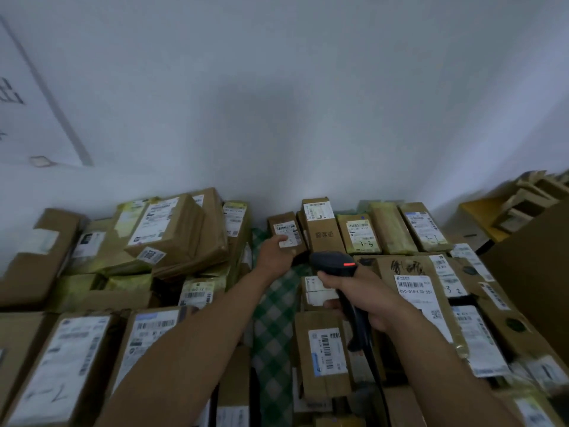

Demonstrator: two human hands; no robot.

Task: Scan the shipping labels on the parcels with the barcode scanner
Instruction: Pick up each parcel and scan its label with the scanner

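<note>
My left hand (275, 252) grips one small parcel (278, 219) mid-frame. My right hand (365, 292) is curled round the one barcode scanner (334, 262). Other parcels (172, 232) all around, too many to count.

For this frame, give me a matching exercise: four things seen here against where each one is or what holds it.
1. barcode scanner
2. small parcel
3. checked cloth
4. parcel marked 3-1

A. in the gap between parcel stacks
B. gripped by the right hand
C. held by the left hand
D. back row, untouched

Pairs: 1-B, 2-C, 3-A, 4-D
</note>
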